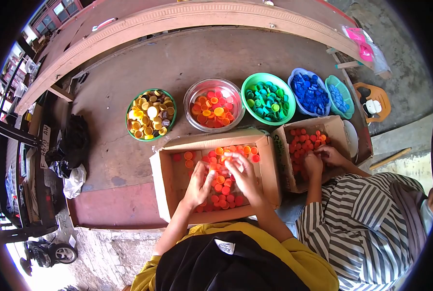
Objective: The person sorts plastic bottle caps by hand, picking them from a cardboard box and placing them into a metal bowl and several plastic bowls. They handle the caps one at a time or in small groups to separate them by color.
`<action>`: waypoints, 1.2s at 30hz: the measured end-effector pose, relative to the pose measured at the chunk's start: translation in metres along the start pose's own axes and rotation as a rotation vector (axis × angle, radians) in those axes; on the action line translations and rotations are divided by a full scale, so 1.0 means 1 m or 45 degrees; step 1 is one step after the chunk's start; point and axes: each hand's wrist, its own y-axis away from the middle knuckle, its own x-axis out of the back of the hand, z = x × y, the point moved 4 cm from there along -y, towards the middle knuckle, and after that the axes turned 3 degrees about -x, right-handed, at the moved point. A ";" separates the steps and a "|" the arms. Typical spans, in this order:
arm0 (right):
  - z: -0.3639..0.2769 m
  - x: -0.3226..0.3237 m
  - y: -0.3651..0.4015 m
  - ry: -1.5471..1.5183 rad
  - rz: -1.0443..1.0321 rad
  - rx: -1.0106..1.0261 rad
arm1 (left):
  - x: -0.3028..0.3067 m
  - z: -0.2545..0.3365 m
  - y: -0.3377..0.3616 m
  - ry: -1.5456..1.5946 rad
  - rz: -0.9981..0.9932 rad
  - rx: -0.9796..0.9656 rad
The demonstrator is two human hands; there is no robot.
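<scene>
Over a cardboard box (163,194) of red and orange bottle caps (221,199) are both of my hands. My left hand (200,184) is on the box's left-middle side, its fingers curved and spread beside the caps; nothing clear shows in it. To its right, my right hand (241,175) has thumb and fingertips pinched together on an orange cap (224,158). Behind the box stands a clear bowl (191,118) of red and orange caps. A green-rimmed bowl (129,125) with yellow caps is to its left, and a green bowl (283,120) with green caps to its right.
Bowls of dark blue (311,92) and light blue caps (339,99) are at the right. A co-worker in a striped top (366,218) has both hands in a second cardboard box (340,127) of red caps. Black and white plastic bags (74,180) lie at the left.
</scene>
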 end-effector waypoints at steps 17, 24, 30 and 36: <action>-0.035 0.014 -0.131 0.946 0.325 1.027 | 0.011 -0.059 0.037 -0.230 0.007 0.188; -0.033 0.003 -0.115 1.306 0.390 0.945 | 0.013 -0.064 0.036 -0.247 0.007 0.139; -0.010 0.019 -0.033 1.132 0.322 0.787 | 0.016 -0.061 0.036 -0.062 0.162 0.109; 0.062 0.082 0.041 1.950 0.121 -0.014 | 0.032 -0.033 -0.013 -0.295 0.177 0.035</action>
